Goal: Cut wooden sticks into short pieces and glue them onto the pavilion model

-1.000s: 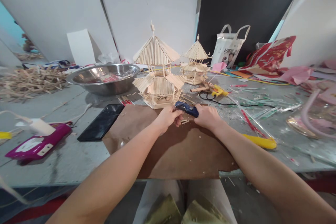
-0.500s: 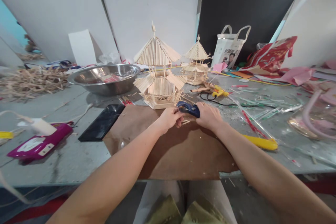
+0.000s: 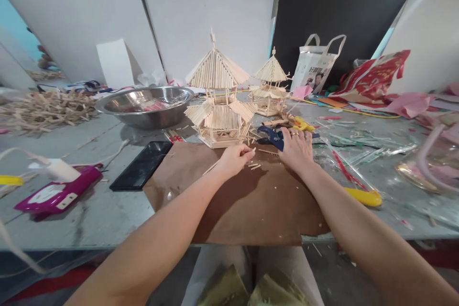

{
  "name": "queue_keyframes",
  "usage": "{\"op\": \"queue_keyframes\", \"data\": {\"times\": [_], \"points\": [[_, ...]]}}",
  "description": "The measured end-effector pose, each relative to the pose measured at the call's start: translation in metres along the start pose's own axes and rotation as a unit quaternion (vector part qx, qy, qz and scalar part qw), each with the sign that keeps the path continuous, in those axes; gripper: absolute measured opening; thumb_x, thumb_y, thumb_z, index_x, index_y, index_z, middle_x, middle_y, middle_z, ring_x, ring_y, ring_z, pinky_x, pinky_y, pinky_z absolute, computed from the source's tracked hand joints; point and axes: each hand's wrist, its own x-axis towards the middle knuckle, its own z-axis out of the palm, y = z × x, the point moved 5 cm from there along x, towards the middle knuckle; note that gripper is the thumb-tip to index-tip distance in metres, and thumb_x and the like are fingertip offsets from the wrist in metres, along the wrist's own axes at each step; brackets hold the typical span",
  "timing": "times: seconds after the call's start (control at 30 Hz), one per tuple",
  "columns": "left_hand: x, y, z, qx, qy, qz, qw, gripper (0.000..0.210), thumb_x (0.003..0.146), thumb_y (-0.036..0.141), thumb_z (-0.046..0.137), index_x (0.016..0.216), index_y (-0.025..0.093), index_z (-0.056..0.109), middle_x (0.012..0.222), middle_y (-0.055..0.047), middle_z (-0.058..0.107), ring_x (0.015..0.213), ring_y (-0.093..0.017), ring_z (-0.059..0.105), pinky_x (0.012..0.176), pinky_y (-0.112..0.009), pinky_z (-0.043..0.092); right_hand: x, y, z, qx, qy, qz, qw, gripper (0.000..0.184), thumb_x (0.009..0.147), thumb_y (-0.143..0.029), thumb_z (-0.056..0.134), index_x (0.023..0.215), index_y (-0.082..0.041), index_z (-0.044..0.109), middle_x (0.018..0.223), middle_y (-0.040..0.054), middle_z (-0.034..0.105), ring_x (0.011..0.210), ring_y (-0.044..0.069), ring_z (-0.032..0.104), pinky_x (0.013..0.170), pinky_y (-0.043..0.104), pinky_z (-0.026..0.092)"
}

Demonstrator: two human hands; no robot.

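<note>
My left hand [image 3: 234, 160] is closed in a pinch above the brown board [image 3: 251, 210], with the pale tip of a wooden stick [image 3: 254, 150] showing at the fingertips. A thin stick also shows beside the wrist; whether it is the same one I cannot tell. To the right, my right hand [image 3: 297, 149] is wrapped over the handles of blue hand cutters [image 3: 274, 137], whose jaws point left, apart from the stick. Short cut stick pieces [image 3: 255, 167] lie between my hands. Just behind stands a two-tiered wooden-stick pavilion model [image 3: 218, 114].
A smaller pavilion [image 3: 270, 91] stands behind, near a yellow glue gun [image 3: 303, 123]. Leftward are a black phone [image 3: 141, 166], a steel basin [image 3: 143, 107], a purple power strip [image 3: 60, 191] and heaped sticks [image 3: 46, 110]. Plastic strips and a yellow-handled tool [image 3: 364, 197] lie right.
The cutters have moved right and back, away from my left hand, and my right hand now lies lower over them. My left hand has shifted slightly, with the stick tip now showing.
</note>
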Motion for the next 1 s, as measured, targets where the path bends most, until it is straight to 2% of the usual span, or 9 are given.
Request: {"op": "queue_keyframes", "data": {"times": [0.13, 0.3, 0.43, 0.57, 0.7, 0.83, 1.0], "points": [[0.0, 0.002, -0.007, 0.177, 0.057, 0.05, 0.981, 0.015, 0.068, 0.032, 0.055, 0.065, 0.018, 0.058, 0.058, 0.001, 0.057, 0.055, -0.01, 0.048, 0.054, -0.022, 0.035, 0.001, 0.001, 0.012, -0.038, -0.04, -0.03, 0.998, 0.053, 0.068, -0.016, 0.045, 0.121, -0.011, 0.037, 0.11, 0.0164, 0.048, 0.103, 0.029, 0.037, 0.09, 0.047, 0.011], [-0.002, -0.001, -0.002, 0.315, 0.028, 0.043, 0.948, 0.017, 0.072, 0.035, 0.051, 0.072, 0.022, 0.061, 0.073, -0.003, 0.062, 0.071, -0.017, 0.054, 0.063, -0.026, 0.037, 0.002, 0.003, 0.008, -0.027, 0.0, -0.012, 1.0, 0.056, 0.069, -0.02, 0.046, 0.123, -0.013, 0.034, 0.113, 0.015, 0.046, 0.105, 0.029, 0.036, 0.091, 0.046, 0.01], [-0.002, -0.002, 0.003, 0.347, 0.003, 0.052, 0.936, 0.017, 0.074, 0.033, 0.049, 0.078, 0.023, 0.062, 0.083, -0.004, 0.063, 0.08, -0.019, 0.055, 0.068, -0.027, 0.038, 0.002, 0.009, 0.011, -0.012, -0.012, 0.012, 1.0, 0.057, 0.067, -0.025, 0.049, 0.121, -0.014, 0.036, 0.112, 0.0154, 0.047, 0.103, 0.029, 0.038, 0.089, 0.044, 0.014], [-0.001, -0.004, 0.005, 0.339, -0.022, 0.044, 0.94, 0.022, 0.076, 0.036, 0.045, 0.08, 0.024, 0.063, 0.087, -0.004, 0.063, 0.084, -0.019, 0.054, 0.074, -0.027, 0.038, 0.003, 0.011, 0.015, -0.002, -0.013, 0.025, 1.0, 0.057, 0.067, -0.028, 0.049, 0.12, -0.015, 0.036, 0.112, 0.0145, 0.047, 0.101, 0.029, 0.04, 0.088, 0.043, 0.016], [0.001, -0.006, 0.0, 0.344, 0.003, 0.035, 0.938, 0.025, 0.079, 0.029, 0.039, 0.09, 0.023, 0.061, 0.095, -0.005, 0.061, 0.088, -0.019, 0.054, 0.077, -0.029, 0.039, 0.003, 0.014, 0.016, 0.011, -0.01, 0.034, 0.999, 0.054, 0.067, -0.028, 0.048, 0.119, -0.017, 0.038, 0.11, 0.0134, 0.049, 0.099, 0.028, 0.042, 0.087, 0.042, 0.018], [0.003, -0.002, -0.001, 0.396, 0.024, 0.059, 0.916, 0.03, 0.081, 0.022, 0.034, 0.099, 0.022, 0.057, 0.101, -0.007, 0.057, 0.093, -0.02, 0.052, 0.077, -0.031, 0.041, 0.004, 0.018, 0.015, 0.026, -0.006, 0.041, 0.999, 0.056, 0.065, -0.028, 0.05, 0.118, -0.015, 0.039, 0.109, 0.0136, 0.05, 0.098, 0.028, 0.042, 0.087, 0.041, 0.018], [0.005, 0.004, 0.005, 0.463, -0.016, 0.081, 0.882, 0.035, 0.079, 0.013, 0.034, 0.108, 0.021, 0.051, 0.109, -0.009, 0.053, 0.094, -0.022, 0.054, 0.073, -0.032, 0.044, 0.003, 0.018, 0.014, 0.042, -0.007, 0.036, 0.998, 0.056, 0.065, -0.027, 0.049, 0.118, -0.015, 0.038, 0.107, 0.013, 0.05, 0.098, 0.028, 0.041, 0.087, 0.04, 0.019]]}}
